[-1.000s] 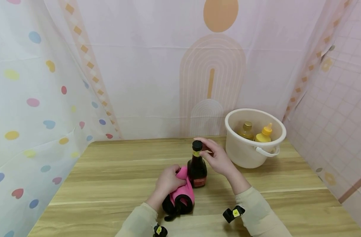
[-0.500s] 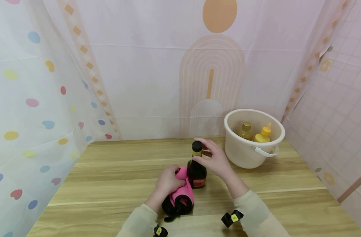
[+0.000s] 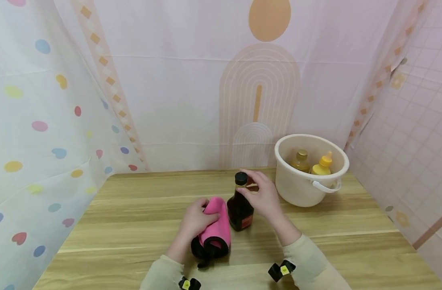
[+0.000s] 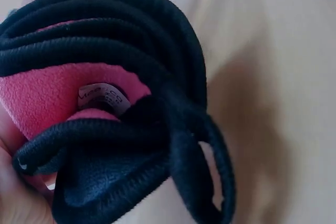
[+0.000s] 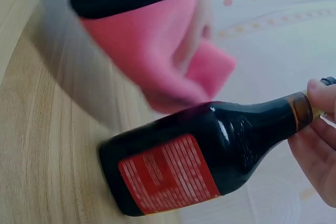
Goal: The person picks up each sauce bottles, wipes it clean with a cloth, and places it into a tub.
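My left hand (image 3: 196, 219) grips a rolled pink cloth (image 3: 216, 223) with thick black edging. A black hanging loop (image 4: 202, 166) and a small white tag (image 4: 105, 95) show in the left wrist view. To the right of the cloth stands a dark glass sauce bottle (image 3: 240, 211) with a black cap (image 3: 241, 178) and a red label (image 5: 170, 174); it leans slightly. The thumb and fingers of my right hand (image 3: 262, 195) pinch the bottle by its neck, just under the cap. In the head view a narrow gap separates cloth and bottle.
A cream bucket (image 3: 297, 189) with a white handle (image 3: 327, 186) stands at the back right. Inside it are a bottle with a gold cap (image 3: 300, 161) and a yellow squeeze bottle (image 3: 322, 164). Patterned curtains (image 3: 177, 100) rise behind the wooden table (image 3: 134, 225).
My left hand has drawn the cloth leftward, away from the bottle's side. The bottle has turned and tipped a little, while my right hand's fingers have shifted slightly on its neck.
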`<state>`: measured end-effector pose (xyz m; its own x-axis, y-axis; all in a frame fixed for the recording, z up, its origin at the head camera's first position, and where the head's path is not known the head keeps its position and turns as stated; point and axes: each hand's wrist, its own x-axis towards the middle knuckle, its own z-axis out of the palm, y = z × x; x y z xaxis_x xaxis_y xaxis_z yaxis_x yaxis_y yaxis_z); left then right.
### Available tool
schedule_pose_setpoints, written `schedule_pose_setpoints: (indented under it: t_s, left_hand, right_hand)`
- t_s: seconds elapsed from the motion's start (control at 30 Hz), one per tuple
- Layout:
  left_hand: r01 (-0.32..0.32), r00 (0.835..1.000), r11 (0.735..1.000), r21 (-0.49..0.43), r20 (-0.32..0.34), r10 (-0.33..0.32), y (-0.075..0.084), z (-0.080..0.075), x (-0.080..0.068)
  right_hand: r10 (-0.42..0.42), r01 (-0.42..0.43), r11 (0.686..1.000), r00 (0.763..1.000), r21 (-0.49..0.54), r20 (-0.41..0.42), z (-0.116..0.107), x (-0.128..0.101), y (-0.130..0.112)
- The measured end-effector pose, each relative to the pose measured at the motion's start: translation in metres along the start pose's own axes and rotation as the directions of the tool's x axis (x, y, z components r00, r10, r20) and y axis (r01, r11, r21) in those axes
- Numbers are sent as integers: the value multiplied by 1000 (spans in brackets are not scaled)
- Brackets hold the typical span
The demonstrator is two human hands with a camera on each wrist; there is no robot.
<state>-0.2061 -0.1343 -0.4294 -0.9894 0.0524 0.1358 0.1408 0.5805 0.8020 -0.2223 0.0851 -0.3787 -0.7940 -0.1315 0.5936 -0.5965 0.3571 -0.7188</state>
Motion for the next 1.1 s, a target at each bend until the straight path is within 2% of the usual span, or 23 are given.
schedule_pose_setpoints:
  t_s: [0.17, 0.3, 0.43, 0.6, 0.87, 1.1]
  left_hand:
    - [19, 1000, 993, -112, -9, -20, 18, -17, -1]
    - [3, 1000, 984, -177, -16, -6, 34, -27, -3]
    - [-18, 999, 976, -216, -38, 10, 52, -31, -4]
    - [-79, 996, 965, -250, -62, 66, 69, -29, -2]
    - [-175, 983, 959, -223, -96, 157, 70, -19, 2]
    - [-168, 986, 972, -164, -37, 164, 60, -14, 3]
  right_hand:
    - [-17, 16, 1000, 999, 25, 31, -1, 0, 2]
    - [-23, 13, 996, 994, 91, 111, -3, 1, 5]
    - [-28, 1, 990, 981, 138, 190, -4, 3, 8]
    - [-36, -2, 987, 973, 163, 228, -5, 4, 9]
    - [-43, 1, 984, 971, 179, 234, -6, 6, 10]
    - [-44, 8, 988, 972, 154, 230, -6, 5, 10]
